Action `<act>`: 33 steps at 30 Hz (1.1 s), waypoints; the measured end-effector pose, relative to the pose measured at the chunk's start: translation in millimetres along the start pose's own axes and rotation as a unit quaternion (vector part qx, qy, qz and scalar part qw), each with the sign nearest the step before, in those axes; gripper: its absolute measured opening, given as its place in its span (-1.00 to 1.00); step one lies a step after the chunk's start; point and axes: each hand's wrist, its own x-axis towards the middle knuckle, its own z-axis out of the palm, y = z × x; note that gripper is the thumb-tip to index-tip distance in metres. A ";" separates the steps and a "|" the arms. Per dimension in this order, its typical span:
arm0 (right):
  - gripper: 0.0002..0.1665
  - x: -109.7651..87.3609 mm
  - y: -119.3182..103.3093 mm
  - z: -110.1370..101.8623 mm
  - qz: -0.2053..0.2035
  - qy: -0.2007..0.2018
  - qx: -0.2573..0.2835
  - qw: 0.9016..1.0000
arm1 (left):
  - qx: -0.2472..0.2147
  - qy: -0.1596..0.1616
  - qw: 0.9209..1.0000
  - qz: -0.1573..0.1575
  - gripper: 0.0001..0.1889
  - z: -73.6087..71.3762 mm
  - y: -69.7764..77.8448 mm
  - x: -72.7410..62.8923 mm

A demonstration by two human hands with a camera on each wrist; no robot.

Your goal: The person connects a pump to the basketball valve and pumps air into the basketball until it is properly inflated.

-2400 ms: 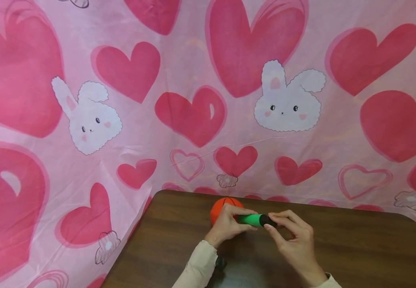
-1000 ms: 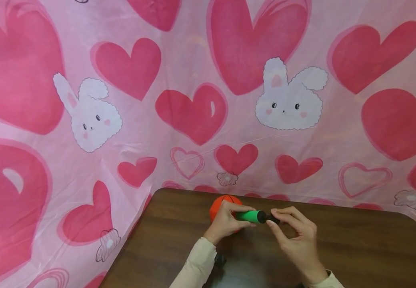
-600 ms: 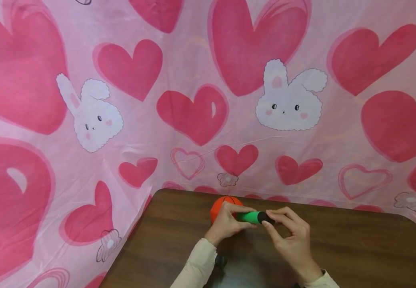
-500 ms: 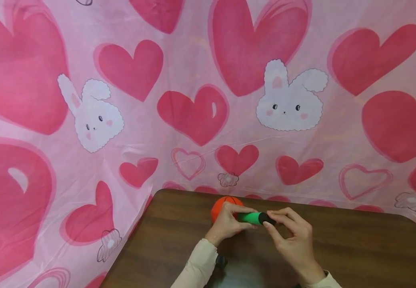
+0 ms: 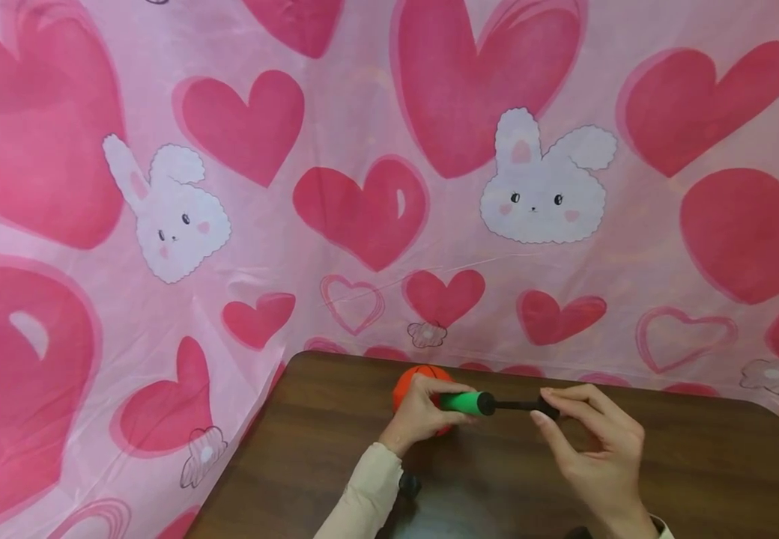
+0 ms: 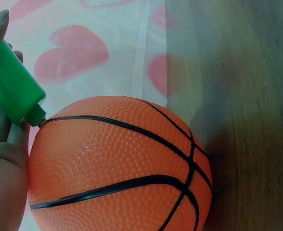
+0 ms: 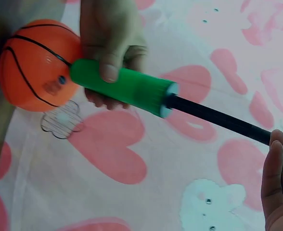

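Note:
My left hand grips the green barrel of a hand pump, thumb lying along it in the right wrist view. The pump's tip meets an orange toy basketball at a black seam in the left wrist view. My right hand pinches the black pump handle between thumb and fingers, out to the right of the barrel. Between handle and barrel a long stretch of black rod shows. In the head view the left hand covers much of the ball.
Beneath everything is a dark brown wooden table with rounded far corners. A pink sheet printed with hearts and rabbits hangs behind and to the left. A small black object shows beside the left sleeve.
The right hand has drawn the handle rightward, baring the rod; half a second ago the handle sat against the barrel. Earlier it came out slightly and went back in. Left hand and ball stay nearly still.

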 end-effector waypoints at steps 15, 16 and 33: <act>-0.79 -8.4 8.9 5.2 -0.002 -0.008 -0.005 1.000 | 0.008 0.017 1.000 0.011 -0.62 -1.1 -2.1 -0.2; -0.79 -11.6 11.9 6.5 0.001 -0.011 -0.013 1.000 | 0.009 0.018 1.000 0.012 -0.62 -1.0 -1.9 0.0; -0.48 -42.9 48.6 15.9 0.046 -0.046 -0.069 0.995 | 0.004 0.016 1.000 0.022 -0.63 4.3 -2.0 6.1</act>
